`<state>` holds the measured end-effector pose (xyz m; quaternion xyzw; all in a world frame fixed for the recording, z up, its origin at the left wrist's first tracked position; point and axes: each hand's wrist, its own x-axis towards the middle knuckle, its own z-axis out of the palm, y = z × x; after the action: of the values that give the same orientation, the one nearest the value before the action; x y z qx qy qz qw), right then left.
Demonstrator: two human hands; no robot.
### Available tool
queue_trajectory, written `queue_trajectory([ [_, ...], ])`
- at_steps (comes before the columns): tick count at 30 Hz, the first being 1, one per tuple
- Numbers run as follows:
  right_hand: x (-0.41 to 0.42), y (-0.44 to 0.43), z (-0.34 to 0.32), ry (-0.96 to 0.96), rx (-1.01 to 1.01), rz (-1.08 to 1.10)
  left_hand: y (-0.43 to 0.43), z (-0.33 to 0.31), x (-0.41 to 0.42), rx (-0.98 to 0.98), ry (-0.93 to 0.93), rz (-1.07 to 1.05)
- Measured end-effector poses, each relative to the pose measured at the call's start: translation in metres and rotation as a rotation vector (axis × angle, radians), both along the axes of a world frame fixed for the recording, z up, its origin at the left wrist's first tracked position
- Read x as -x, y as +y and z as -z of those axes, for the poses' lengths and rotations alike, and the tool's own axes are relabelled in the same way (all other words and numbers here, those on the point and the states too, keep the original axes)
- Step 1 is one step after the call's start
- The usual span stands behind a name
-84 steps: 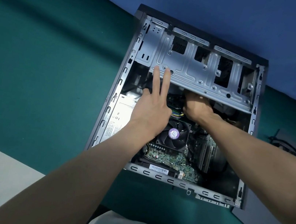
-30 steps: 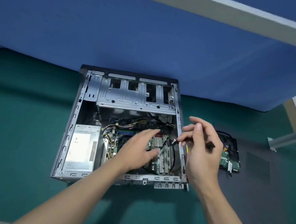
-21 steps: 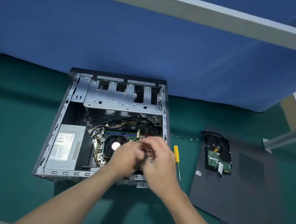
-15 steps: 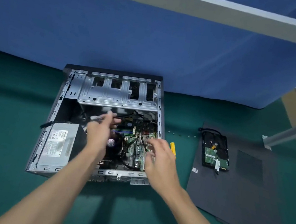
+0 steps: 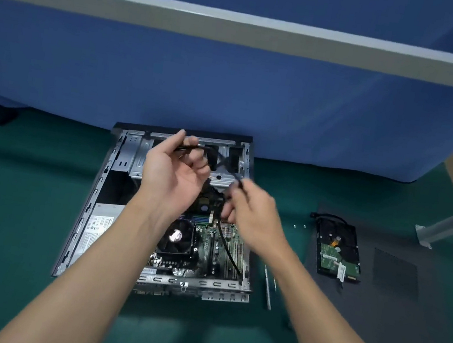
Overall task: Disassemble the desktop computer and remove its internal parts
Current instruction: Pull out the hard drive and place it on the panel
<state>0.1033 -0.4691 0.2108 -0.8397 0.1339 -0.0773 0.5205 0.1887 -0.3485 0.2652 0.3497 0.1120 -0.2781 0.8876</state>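
Observation:
The open desktop case (image 5: 87, 209) lies on its side on the green mat. Inside I see the motherboard (image 5: 220, 246), the black CPU fan (image 5: 175, 237) and the silver power supply (image 5: 98, 225). My left hand (image 5: 172, 172) is raised over the drive cage and pinches one end of a thin black cable (image 5: 227, 247). My right hand (image 5: 249, 210), blurred, grips the same cable further along; it hangs down over the motherboard. A removed hard drive (image 5: 336, 254) lies on the dark side panel (image 5: 405, 301) to the right.
A blue partition (image 5: 231, 90) stands right behind the case. A screwdriver (image 5: 268, 286) lies on the mat between case and panel, partly under my right forearm. Small screws (image 5: 299, 226) sit near the panel's far edge. A metal leg (image 5: 452, 222) stands at far right.
Both hands have risen from the motherboard area and lifted the black cable above the case. The left hand moved up to the drive cage; the right hand now grips the cable.

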Motion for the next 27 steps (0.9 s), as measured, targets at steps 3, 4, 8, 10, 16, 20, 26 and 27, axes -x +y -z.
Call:
queue_trajectory([
  [3, 0.002, -0.023, -0.025, -0.227, -0.153, 0.155, -0.014, -0.006, 0.004, -0.424, -0.094, 0.142],
  [4, 0.005, -0.031, -0.035, -0.296, -0.182, 0.179, -0.021, -0.006, 0.008, -0.512, -0.087, 0.208],
  [8, 0.024, -0.059, -0.058, -0.413, -0.194, 0.156, -0.059, -0.006, 0.028, -0.511, -0.01, 0.454],
  [10, 0.039, -0.072, -0.054, -0.333, -0.325, 0.138, -0.081, -0.004, 0.036, -0.46, -0.059, 0.521],
  [16, 0.093, -0.114, -0.016, 0.234, -0.531, 0.332, -0.155, 0.024, 0.085, -0.623, -0.451, 0.627],
  [20, 0.116, -0.135, 0.016, 0.226, -0.844, 0.677, -0.183, 0.069, 0.136, -0.911, -1.04, 0.781],
  [26, 0.14, -0.168, 0.066, 0.169, -0.781, 0.858, -0.189, 0.112, 0.156, -0.916, -1.195, 1.082],
  [27, 0.14, -0.171, 0.073, 0.168, -0.754, 0.821, -0.188, 0.115, 0.152, -0.895, -1.187, 1.134],
])
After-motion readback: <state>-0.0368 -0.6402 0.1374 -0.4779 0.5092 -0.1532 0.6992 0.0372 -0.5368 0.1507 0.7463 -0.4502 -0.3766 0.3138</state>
